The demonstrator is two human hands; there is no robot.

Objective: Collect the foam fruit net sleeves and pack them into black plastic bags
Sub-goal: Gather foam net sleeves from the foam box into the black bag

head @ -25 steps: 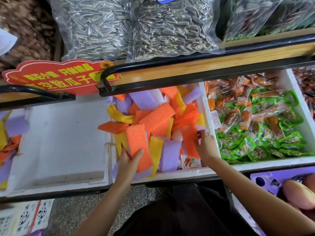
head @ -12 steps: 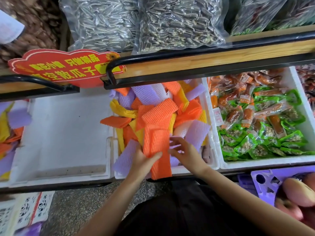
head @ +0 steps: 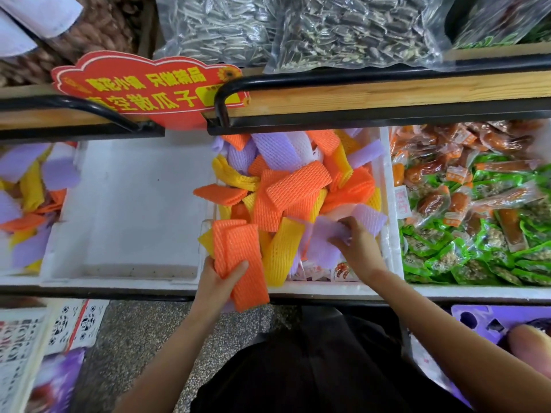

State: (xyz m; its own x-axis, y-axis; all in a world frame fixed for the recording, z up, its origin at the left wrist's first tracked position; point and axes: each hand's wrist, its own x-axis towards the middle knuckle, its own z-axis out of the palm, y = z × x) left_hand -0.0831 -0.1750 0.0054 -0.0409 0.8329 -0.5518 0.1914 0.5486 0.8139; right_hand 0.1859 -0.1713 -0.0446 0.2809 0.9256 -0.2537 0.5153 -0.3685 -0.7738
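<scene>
A white foam box point(head: 387, 234) holds a heap of orange, yellow and purple foam net sleeves point(head: 298, 189). My left hand point(head: 217, 278) grips a small stack of orange sleeves point(head: 241, 257) at the box's front left corner, the stack hanging over the front rim. My right hand point(head: 357, 248) pinches a purple sleeve point(head: 328, 239) near the box's front right. A black plastic bag point(head: 313, 362) lies dark and slack below the box, between my forearms.
An empty-looking white foam box point(head: 134, 204) sits to the left, another with sleeves point(head: 26, 204) at far left. Packaged snacks point(head: 477, 210) fill the right bin. A black rail and wooden shelf point(head: 357, 93) overhang the boxes, with a red sign point(head: 143, 90).
My left hand has drawn the orange stack to the box's front left corner. My right hand moved right off the stack and took hold of a purple sleeve.
</scene>
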